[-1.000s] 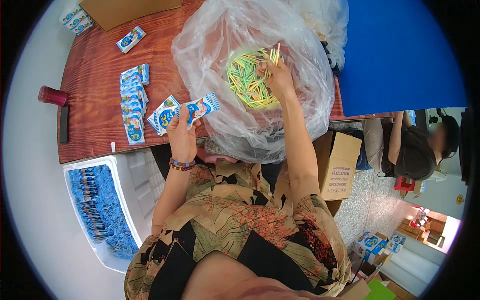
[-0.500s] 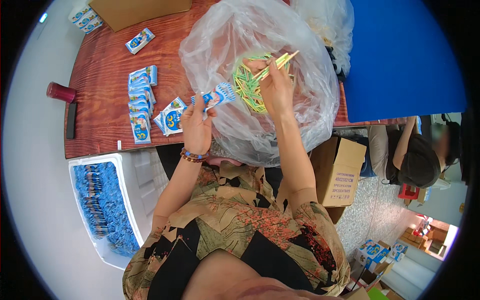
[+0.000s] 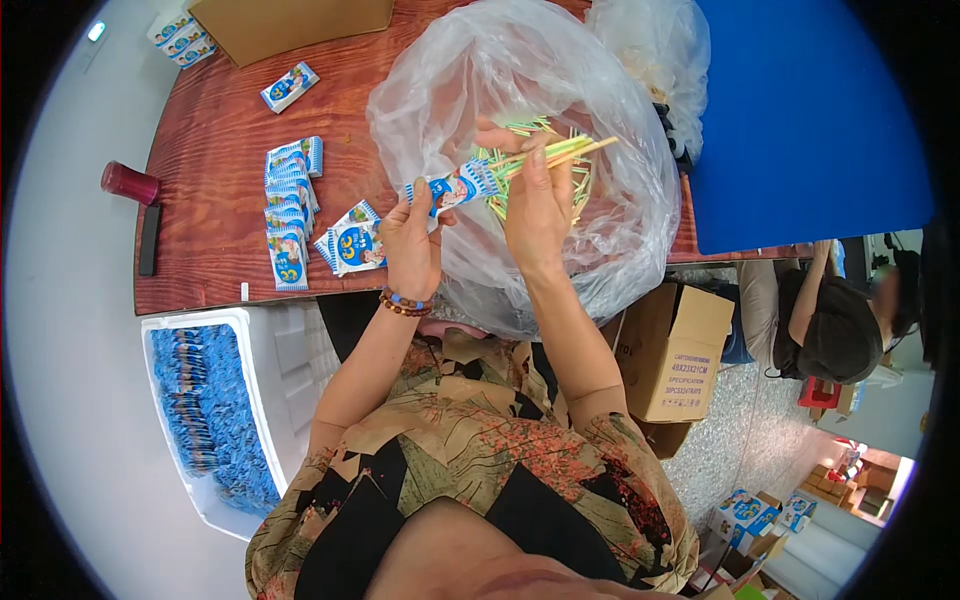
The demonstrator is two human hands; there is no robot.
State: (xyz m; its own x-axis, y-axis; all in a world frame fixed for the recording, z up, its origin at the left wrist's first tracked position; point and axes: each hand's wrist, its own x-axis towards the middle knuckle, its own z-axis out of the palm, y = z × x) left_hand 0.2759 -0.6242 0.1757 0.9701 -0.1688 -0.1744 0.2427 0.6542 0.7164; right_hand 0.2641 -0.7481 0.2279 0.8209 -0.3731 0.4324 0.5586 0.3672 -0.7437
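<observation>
My left hand (image 3: 412,240) pinches a blue-and-white packet (image 3: 458,190), which looks like a small overlapping stack. Its striped end points to the right, toward my other hand. In my right hand (image 3: 537,220) are several thin yellow and green sticks (image 3: 580,150), like short straws, gripped between thumb and fingers. Their left ends come close to the packet's end; whether they touch I cannot tell. Both hands are over a large clear plastic bag (image 3: 430,110), open at the top. Loose sticks of the same kind (image 3: 535,128) lie inside it, partly hidden by my right hand.
Overlapping packets (image 3: 288,225) form a column on the red wooden table (image 3: 215,130), with more (image 3: 355,245) beside my left hand. A white bin (image 3: 245,400) of blue packets stands lower left. Cardboard boxes (image 3: 685,350), a blue panel (image 3: 810,120) and another person (image 3: 840,320) are right.
My left hand has moved right and slightly down with the packet. My right hand has come left and lower with the sticks, so packet and sticks are now close together.
</observation>
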